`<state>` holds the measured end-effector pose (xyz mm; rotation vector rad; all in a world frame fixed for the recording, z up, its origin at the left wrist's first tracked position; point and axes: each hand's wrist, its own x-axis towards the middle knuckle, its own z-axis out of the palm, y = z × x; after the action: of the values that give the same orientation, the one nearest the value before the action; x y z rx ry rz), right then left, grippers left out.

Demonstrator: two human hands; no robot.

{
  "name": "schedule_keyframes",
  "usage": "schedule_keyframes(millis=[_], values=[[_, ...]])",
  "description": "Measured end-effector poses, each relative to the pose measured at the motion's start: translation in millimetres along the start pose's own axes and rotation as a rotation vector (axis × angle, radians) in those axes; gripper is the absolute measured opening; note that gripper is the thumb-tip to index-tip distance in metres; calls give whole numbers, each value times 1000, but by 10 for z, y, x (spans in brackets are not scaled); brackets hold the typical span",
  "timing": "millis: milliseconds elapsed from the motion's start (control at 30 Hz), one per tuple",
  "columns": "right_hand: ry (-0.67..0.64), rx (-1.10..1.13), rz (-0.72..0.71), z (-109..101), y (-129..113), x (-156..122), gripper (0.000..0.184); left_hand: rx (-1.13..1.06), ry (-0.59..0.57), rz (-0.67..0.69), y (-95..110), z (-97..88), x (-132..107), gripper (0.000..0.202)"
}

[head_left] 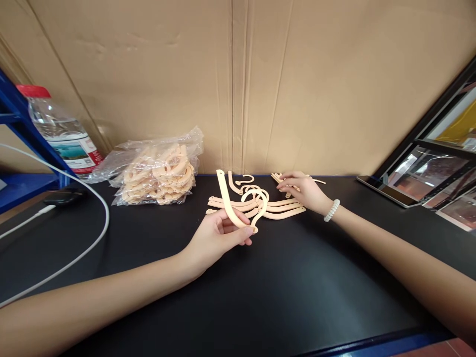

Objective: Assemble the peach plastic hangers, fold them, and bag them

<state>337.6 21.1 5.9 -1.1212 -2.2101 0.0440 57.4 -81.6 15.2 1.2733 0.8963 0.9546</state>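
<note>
Peach plastic hanger arm (226, 198), pinched at its near end by the left hand (217, 239), slants away and leftward beside the hanger pile (277, 210), behind which the half-open right hand (304, 191) touches loose pieces (278, 177).

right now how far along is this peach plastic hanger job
Looks done: a few peach plastic hanger pieces stacked on the black table. In hand: left hand grips one curved piece; right hand touches loose pieces behind. Left: a clear plastic bag of parts.

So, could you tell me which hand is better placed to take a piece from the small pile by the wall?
Probably the right: the right hand rests on that pile, while the left hand is busy gripping a curved plastic piece.
</note>
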Motion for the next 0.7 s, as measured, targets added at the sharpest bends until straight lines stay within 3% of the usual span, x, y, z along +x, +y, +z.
schedule_keyframes(millis=[133, 267, 333, 433, 567, 700], values=[[295, 104, 133, -117, -143, -7, 24, -5, -12, 28, -21, -18, -5, 16], [464, 499, 286, -206, -372, -58, 23, 1, -15, 41, -40, -26, -8, 12], [435, 762, 331, -225, -499, -100, 26, 8, -15, 55, -41, -24, -4, 9], [266, 1032, 414, -227, -677, -170, 28, -4, 4, 68, -39, -24, -1, 10], [39, 1200, 490, -165, -863, -253, 23, -19, 12, 76, -47, -30, -3, 12], [18, 1336, 540, -42, -976, -322, 22, -36, 20, 82, -50, -22, -2, 14]])
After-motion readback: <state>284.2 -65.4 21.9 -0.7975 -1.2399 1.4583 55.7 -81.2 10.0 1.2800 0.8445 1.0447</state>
